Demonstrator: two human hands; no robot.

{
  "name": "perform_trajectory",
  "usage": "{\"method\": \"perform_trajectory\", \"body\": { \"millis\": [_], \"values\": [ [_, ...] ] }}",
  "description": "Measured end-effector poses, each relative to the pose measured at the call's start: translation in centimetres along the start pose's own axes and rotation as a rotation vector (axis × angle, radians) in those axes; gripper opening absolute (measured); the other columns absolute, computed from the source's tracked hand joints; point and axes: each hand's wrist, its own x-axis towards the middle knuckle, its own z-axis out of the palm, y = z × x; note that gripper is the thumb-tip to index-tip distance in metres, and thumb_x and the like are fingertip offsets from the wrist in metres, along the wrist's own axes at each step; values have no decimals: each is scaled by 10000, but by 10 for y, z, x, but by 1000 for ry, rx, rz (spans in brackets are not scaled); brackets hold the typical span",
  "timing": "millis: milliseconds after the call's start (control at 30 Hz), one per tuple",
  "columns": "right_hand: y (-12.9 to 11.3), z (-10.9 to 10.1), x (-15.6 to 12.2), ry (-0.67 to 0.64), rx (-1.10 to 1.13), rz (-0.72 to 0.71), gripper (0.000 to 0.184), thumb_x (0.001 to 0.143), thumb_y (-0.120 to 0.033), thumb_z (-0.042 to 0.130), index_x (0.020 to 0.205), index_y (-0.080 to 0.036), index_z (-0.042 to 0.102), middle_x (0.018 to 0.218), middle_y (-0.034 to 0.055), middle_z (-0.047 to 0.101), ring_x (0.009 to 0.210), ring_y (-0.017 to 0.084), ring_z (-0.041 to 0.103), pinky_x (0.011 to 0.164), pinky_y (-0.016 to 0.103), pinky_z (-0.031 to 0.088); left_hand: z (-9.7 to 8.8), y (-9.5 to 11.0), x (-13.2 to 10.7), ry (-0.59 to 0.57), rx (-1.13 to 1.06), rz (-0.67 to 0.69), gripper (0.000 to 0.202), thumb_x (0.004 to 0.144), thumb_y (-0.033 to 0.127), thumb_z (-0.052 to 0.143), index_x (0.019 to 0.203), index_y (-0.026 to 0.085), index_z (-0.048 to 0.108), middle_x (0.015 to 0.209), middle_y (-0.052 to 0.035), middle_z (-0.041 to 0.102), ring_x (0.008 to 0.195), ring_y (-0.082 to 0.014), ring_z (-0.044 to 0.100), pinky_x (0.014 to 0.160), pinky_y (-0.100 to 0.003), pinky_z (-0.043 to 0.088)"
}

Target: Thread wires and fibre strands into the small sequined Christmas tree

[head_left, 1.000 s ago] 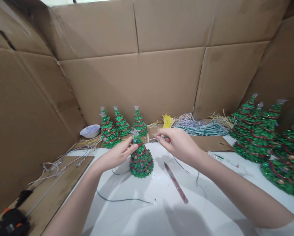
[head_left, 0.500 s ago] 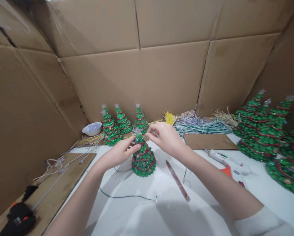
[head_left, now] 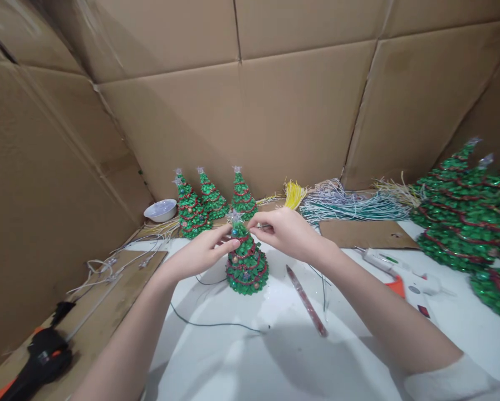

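Observation:
A small green Christmas tree [head_left: 248, 268] with a red garland, coloured baubles and a clear star on top stands upright on the white table. My left hand [head_left: 210, 249] is closed round its upper left side, thumb in front and fingertips hidden behind. On the other side, close to the treetop, my right hand [head_left: 278, 229] pinches a thin dark wire between thumb and fingertips. More dark green wire [head_left: 216, 324] curves over the table in front of the tree. To the right lies a reddish pen-like tool [head_left: 307, 301].
Several finished-looking trees [head_left: 454, 223] stand at right, and more [head_left: 190, 207] at the back left near a white bowl [head_left: 160, 210]. Wire bundles [head_left: 354, 206] lie along the cardboard wall. A white glue gun [head_left: 412, 284] sits right; a black-and-orange tool [head_left: 45, 356] rests on cardboard at left.
The camera view has shifted slightly. My right hand's fingertips have come closer to the tree, and the wire trailing below that forearm has swung. My left hand keeps its hold.

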Motion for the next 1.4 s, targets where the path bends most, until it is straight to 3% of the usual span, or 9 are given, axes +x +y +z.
{"method": "perform_trajectory", "body": {
  "millis": [233, 500, 767, 1000, 1233, 1400],
  "values": [
    [1, 6, 1, 63, 51, -8, 121, 801, -203, 530, 815, -170, 646, 687, 5, 655, 606, 102, 553, 574, 203, 342, -2, -1, 0, 7, 44, -18, 300, 840, 461, 409, 934, 214, 552, 872, 5, 635, 800, -175, 600, 719, -256, 456],
    [6, 11, 2, 51, 206, 16, 142, 793, -198, 506, 795, -171, 645, 654, -9, 633, 555, 78, 510, 544, 193, 332, -2, 0, 1, -9, 24, -12, 293, 836, 462, 411, 869, 208, 552, 871, 7, 633, 764, -159, 588, 698, -248, 462],
    [7, 7, 0, 20, 6, -12, 160, 844, -239, 483, 905, -140, 593, 695, 32, 651, 589, 115, 545, 549, 219, 316, -4, 3, 0, -53, 4, 0, 295, 855, 428, 407, 971, 194, 543, 920, -6, 621, 812, -156, 573, 741, -251, 455],
    [7, 14, -1, 45, -135, -142, 183, 879, -240, 428, 874, -145, 584, 725, 32, 661, 620, 122, 568, 554, 230, 299, -4, 1, 0, -47, 37, 7, 348, 862, 456, 389, 1059, 203, 525, 933, -10, 616, 851, -164, 571, 751, -256, 446],
    [17, 21, 1, 225, -413, -392, 283, 906, -229, 356, 777, -138, 591, 600, 31, 596, 566, 127, 519, 516, 264, 240, -4, 1, 0, -34, 56, 6, 299, 861, 453, 400, 886, 189, 538, 843, 7, 598, 809, -147, 563, 745, -240, 440],
    [20, 18, 1, 263, -478, -507, 276, 898, -183, 373, 704, -149, 566, 562, 7, 561, 535, 118, 482, 503, 261, 237, -4, 1, -1, -50, 23, 13, 256, 863, 418, 417, 923, 196, 531, 867, 12, 602, 808, -137, 567, 733, -223, 439]
  ]
}}
